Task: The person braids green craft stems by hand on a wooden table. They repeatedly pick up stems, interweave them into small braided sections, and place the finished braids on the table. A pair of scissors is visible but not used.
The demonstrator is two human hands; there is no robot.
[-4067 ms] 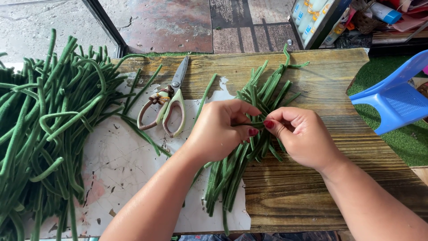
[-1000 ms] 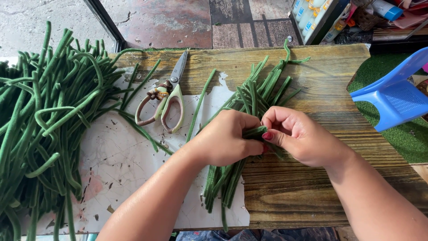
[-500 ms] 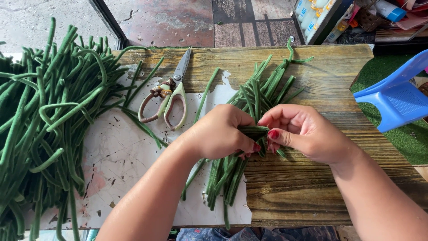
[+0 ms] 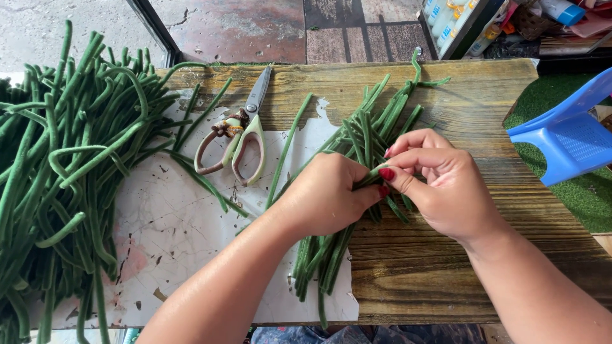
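A bundle of green long beans (image 4: 370,130) lies slantwise on the wooden table (image 4: 446,267). My left hand (image 4: 328,194) is closed around its middle, pressing it down. Just to the right, my right hand (image 4: 440,181) pinches one bean of the bundle between thumb and fingers, where the two hands meet. The lower ends of the beans stick out below my left wrist. A single long bean (image 4: 285,153) lies beside the bundle to the left.
A big loose heap of long beans (image 4: 64,165) fills the left side. Scissors (image 4: 239,137) lie shut on the white worn sheet (image 4: 172,236). A blue plastic chair (image 4: 567,137) stands at the right, green turf beneath it.
Both hands have stayed on the bundle. My right hand has shifted slightly up and its fingers have regripped a bean; the bundle has barely moved.
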